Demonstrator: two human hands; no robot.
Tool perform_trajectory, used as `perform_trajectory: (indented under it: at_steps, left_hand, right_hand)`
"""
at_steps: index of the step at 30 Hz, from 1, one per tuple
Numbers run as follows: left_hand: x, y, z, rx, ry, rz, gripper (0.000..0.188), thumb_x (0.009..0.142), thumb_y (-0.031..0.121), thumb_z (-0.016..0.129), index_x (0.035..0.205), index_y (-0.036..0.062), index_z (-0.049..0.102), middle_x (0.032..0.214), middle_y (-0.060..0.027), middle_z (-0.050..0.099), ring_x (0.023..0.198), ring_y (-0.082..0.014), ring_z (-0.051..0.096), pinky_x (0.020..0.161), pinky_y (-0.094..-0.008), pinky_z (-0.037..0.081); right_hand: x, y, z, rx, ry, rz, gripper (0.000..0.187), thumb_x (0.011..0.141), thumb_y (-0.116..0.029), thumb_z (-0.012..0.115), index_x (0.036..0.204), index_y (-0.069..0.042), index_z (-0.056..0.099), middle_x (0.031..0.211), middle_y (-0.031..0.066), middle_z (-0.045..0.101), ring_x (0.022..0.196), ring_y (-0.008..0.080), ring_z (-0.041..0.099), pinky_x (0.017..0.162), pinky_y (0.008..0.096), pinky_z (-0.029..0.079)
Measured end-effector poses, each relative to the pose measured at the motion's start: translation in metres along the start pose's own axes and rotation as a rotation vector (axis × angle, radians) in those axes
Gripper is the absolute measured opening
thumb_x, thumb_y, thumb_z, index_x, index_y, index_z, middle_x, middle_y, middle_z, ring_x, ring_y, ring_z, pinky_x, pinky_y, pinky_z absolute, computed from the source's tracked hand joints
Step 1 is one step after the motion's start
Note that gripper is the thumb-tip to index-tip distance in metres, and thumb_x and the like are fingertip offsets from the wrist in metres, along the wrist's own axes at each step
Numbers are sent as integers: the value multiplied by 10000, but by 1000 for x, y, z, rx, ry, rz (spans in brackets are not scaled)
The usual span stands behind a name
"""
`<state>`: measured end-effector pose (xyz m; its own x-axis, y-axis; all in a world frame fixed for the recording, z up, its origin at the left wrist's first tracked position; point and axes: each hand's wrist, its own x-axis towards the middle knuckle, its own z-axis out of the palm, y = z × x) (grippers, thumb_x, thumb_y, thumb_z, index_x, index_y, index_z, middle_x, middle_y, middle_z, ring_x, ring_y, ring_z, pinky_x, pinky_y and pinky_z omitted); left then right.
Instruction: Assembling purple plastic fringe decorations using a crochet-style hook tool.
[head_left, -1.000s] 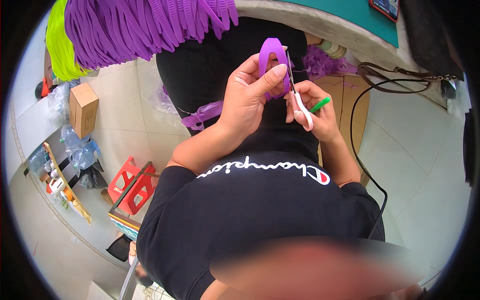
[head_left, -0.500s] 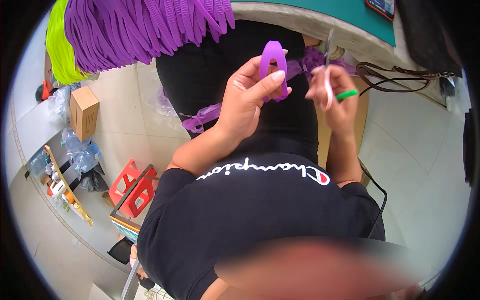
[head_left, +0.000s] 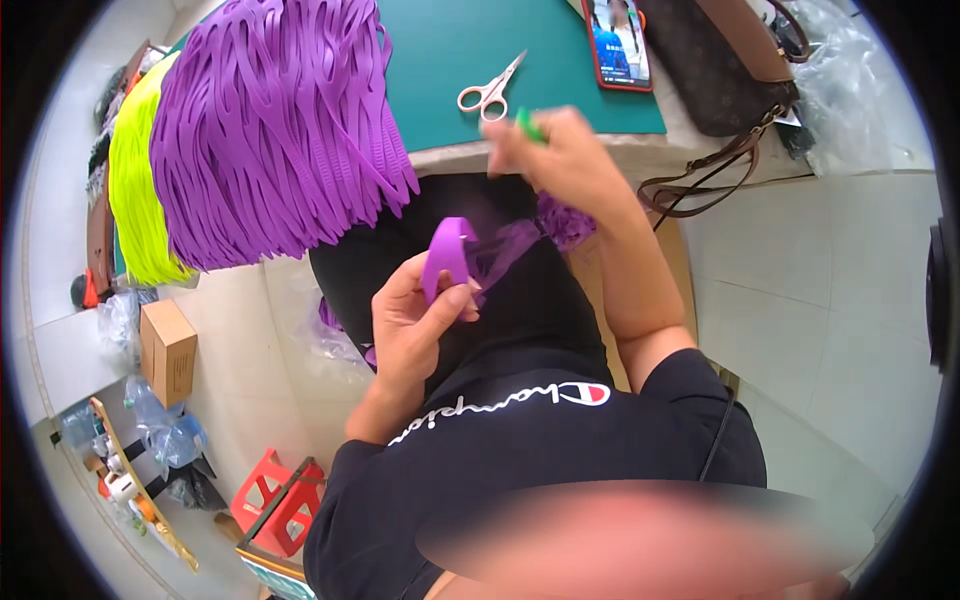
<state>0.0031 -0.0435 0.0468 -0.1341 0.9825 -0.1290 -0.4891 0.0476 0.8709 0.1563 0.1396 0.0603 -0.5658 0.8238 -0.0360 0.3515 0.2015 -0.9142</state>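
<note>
In the head view, we see our left hand point(head_left: 408, 322) over the black-clad lap, closed on a purple loop point(head_left: 440, 258). Thumb and fingers pinch its near end with only the band's thickness between them, probably to keep the far end exposed. A filmy purple wrap point(head_left: 510, 245) hangs just right of the loop; whether it is attached, we cannot tell.

Our right hand point(head_left: 565, 155) is farther off, over the table's near edge, and blurred. A small green object point(head_left: 530, 126) shows at its fingers, but we cannot tell how far they are open or whether they grip it. Just beyond the fingertips, the scissors point(head_left: 496, 88) lie on the green mat point(head_left: 430, 60), blades pointing far and right, handles toward us, presumably for an easy pick-up. We cannot say if the fingers touch them.

To the left, purple strips point(head_left: 280, 130) drape over the table's near edge beside yellow-green ones point(head_left: 140, 190), likely so each can be drawn off from the seat.
</note>
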Motion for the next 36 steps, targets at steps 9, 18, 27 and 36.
perform_trajectory:
  at_steps: [9,18,27,36]
  left_hand:
    - [5,27,4,57,-170,-164,269,875,15,635,1124,-54,562,862,-108,655,769,-140,640,717,-258,532]
    - [2,53,-36,39,-33,-42,261,947,93,550,1171,-41,539,912,-145,679,775,-168,666,715,-266,533]
    - [71,80,-79,299,424,274,350,937,62,544,1254,-61,463,1040,-164,639,819,-187,664,727,-274,547]
    - [-35,30,-141,220,593,127,311,939,176,579,1183,-13,534,988,-107,627,815,-167,630,734,-270,534]
  right_hand:
    - [3,-50,20,887,-309,81,141,896,-166,640,930,-29,652,572,-95,388,455,3,289,412,204,171]
    - [180,-137,-9,849,-173,-130,195,910,-234,623,774,-111,555,622,-57,413,469,48,298,422,218,231]
    - [370,-157,36,256,-302,300,272,896,-338,614,818,-79,593,547,-28,392,436,85,323,389,274,246]
    - [64,-92,34,-191,-661,-185,208,876,-235,658,922,-33,673,734,-4,604,579,59,523,519,232,435]
